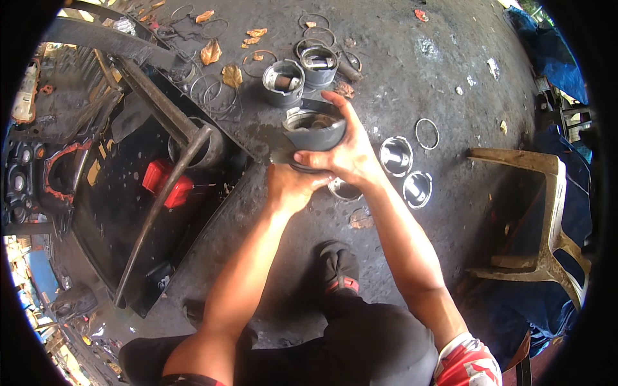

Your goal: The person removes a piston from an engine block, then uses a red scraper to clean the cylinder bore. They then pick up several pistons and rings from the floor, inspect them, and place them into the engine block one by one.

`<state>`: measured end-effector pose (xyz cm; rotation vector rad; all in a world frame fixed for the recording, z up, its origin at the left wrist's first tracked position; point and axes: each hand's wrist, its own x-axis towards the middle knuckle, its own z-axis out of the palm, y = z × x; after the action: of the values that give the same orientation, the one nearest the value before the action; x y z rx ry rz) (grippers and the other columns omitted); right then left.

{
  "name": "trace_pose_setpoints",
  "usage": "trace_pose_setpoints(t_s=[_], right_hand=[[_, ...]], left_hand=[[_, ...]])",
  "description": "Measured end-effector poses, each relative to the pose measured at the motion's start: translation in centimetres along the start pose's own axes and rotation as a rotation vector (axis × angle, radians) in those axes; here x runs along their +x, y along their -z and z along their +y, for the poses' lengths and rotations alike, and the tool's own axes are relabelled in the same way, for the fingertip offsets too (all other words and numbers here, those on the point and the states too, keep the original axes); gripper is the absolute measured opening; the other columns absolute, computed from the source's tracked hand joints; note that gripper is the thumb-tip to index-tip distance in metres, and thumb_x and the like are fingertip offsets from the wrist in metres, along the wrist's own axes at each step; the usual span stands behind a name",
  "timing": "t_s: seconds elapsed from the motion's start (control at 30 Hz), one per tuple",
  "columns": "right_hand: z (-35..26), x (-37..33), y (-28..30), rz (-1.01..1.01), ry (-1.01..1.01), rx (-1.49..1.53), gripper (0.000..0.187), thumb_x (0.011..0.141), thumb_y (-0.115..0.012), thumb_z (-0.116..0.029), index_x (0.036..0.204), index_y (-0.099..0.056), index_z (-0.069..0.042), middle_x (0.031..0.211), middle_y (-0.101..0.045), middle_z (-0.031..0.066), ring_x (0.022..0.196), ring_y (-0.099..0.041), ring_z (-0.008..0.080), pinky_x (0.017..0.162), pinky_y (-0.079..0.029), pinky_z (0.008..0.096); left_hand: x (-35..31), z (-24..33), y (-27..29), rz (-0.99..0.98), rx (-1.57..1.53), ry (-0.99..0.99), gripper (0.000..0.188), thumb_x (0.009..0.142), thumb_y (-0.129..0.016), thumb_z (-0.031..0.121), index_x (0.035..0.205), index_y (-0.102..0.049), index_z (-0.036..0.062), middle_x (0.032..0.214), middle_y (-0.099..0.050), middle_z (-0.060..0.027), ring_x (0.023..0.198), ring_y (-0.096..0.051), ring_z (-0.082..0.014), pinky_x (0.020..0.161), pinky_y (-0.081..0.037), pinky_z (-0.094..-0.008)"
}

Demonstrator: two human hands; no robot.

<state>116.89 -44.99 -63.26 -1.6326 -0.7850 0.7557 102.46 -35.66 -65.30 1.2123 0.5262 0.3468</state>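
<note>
Holding a dark grey piston (315,138) in the air above the floor (476,231), hollow end up. Right hand (355,151): thumb across the near wall, fingers clamped round the right side. Left hand (291,188) lies under it; how its fingers close there cannot be told, the underside being hidden.

Risk: if the curved wall is greasy or the right thumb eases, the piston could twist out and drop, chipping its rim or striking the cup-shaped part (347,191) below, or pinch the left hand.

Farther out: two upright pistons (283,96) beyond, two open cups (417,190) to the right, a loose thin ring (438,136) near them, easily stepped on and bent. Left: black tray (138,235) with a red object (168,183).
</note>
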Motion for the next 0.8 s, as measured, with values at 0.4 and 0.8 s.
trace_pose_setpoints(t_s=[0.4, 0.8], right_hand=[[-2.1, -1.2, 0.0, -0.158, 0.034, 0.44, 0.125, 0.051, -0.102, -0.018, 0.158, -0.038, -0.007, 0.136, -0.063, 0.0129, 0.13, -0.058, 0.026, 0.115, -0.044, 0.0413], [-0.8, 0.2, 0.7, -0.238, -0.087, 0.542, 0.12, 0.056, -0.101, -0.017, 0.158, -0.038, -0.007, 0.134, -0.062, 0.0146, 0.126, -0.059, 0.0244, 0.11, -0.046, 0.0401]], left_hand=[[-0.2, -0.3, 1.7, -0.31, -0.133, 0.051, 0.094, 0.063, -0.095, 0.015, 0.147, -0.053, 0.0074, 0.134, -0.066, -0.0078, 0.113, -0.068, -0.0201, 0.094, -0.06, -0.0365], [-0.5, 1.3, 1.1, -0.319, -0.122, 0.249, 0.08, 0.066, -0.094, 0.023, 0.136, -0.059, 0.0033, 0.116, -0.07, -0.0097, 0.098, -0.068, -0.0129, 0.068, -0.057, -0.0241]])
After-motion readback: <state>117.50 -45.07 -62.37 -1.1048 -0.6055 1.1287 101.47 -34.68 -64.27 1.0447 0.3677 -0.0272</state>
